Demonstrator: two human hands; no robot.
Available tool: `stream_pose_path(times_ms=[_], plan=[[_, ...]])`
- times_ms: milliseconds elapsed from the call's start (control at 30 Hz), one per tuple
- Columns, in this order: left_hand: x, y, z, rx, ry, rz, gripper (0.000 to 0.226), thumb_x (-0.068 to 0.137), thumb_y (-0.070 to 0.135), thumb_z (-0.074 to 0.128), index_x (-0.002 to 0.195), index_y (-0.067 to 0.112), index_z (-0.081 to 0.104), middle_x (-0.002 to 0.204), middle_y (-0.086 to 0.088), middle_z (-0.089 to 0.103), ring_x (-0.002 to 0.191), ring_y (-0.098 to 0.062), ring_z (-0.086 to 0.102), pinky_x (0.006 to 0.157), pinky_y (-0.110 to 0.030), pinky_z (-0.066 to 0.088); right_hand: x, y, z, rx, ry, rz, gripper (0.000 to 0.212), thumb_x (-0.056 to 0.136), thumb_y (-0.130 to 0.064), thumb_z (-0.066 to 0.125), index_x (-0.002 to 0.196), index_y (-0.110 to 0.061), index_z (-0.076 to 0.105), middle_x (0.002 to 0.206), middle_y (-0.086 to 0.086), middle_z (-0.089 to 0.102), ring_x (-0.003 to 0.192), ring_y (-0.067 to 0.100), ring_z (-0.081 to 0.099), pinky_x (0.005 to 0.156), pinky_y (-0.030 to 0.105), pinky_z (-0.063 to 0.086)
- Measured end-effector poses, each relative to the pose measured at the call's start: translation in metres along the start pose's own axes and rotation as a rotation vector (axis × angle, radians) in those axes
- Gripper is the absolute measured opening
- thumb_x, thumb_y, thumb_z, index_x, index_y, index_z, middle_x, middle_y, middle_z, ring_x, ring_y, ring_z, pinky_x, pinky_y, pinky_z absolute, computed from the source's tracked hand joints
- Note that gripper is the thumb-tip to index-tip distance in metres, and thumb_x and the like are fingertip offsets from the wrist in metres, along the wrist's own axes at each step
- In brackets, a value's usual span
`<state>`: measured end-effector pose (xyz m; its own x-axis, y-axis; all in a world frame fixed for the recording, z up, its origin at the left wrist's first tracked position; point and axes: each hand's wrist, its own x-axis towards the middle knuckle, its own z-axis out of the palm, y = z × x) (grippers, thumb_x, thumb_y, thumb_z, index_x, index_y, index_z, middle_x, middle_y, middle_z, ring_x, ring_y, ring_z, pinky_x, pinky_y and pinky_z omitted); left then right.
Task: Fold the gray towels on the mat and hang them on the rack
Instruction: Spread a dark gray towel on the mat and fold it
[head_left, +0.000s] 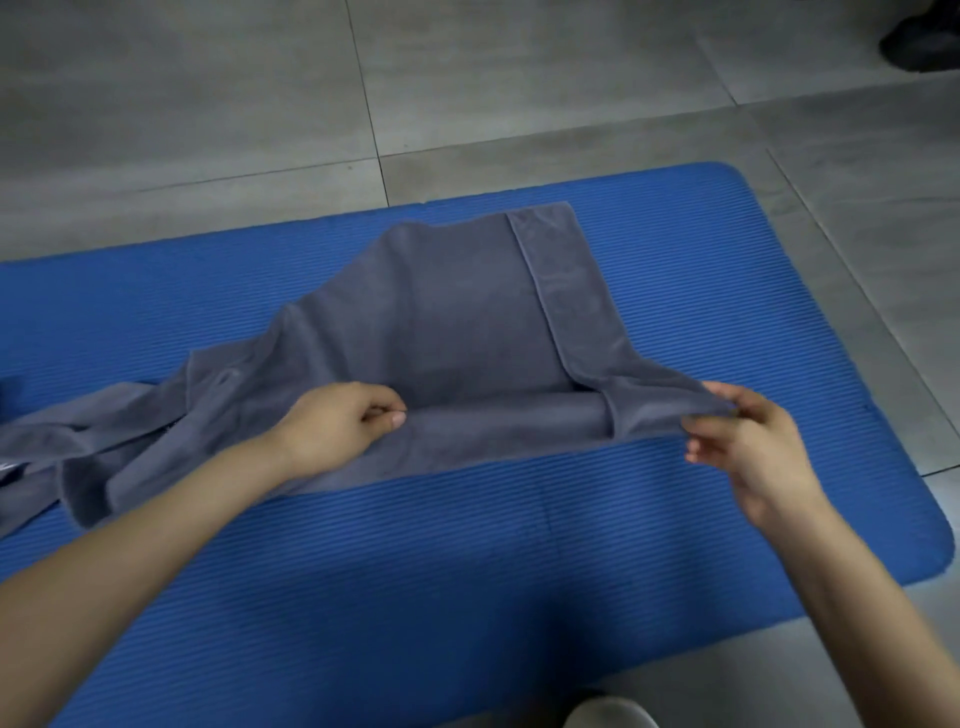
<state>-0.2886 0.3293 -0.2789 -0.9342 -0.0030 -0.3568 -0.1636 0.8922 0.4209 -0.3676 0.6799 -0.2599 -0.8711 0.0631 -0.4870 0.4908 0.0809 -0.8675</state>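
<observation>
Now | left hand (332, 426) pinches soft gray towel (467, 312) | right hand (748, 441) pinches corner | ribbed blue mat (467, 561)

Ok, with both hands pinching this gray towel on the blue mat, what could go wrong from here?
The right hand pinches only the edge of the gray towel at its lifted corner, so it may slip. Beyond the left hand, the bunched end lies crumpled; folding over it would likely trap wrinkles.
</observation>
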Motion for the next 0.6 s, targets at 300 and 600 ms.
stream_pose_path(times_ms=[300,600], plan=[[-0.029,0.023,0.053,0.386,0.037,0.284,0.048,0.068,0.034,0.077,0.113,0.024,0.066,0.110,-0.006,0.064,0.100,-0.028,0.061,0.094,-0.036,0.039,-0.002,0.026,-0.023,-1.504,0.171,0.058,0.059,0.073,-0.021,0.066,0.129,-0.021,0.048,0.108,0.015,0.059,0.097,0.035,0.056,0.078,0.040,0.044],[-0.126,-0.057,0.057,0.519,0.321,0.077,0.035,0.080,0.029,0.043,0.092,0.010,0.070,0.092,-0.016,0.059,0.087,-0.033,0.048,0.083,-0.044,0.035,-0.070,0.102,0.105,-1.532,-0.486,-1.104,0.042,0.069,-0.044,0.072,0.101,-0.017,0.069,0.090,0.003,0.064,0.080,0.025,0.060,0.077,0.034,0.033]])
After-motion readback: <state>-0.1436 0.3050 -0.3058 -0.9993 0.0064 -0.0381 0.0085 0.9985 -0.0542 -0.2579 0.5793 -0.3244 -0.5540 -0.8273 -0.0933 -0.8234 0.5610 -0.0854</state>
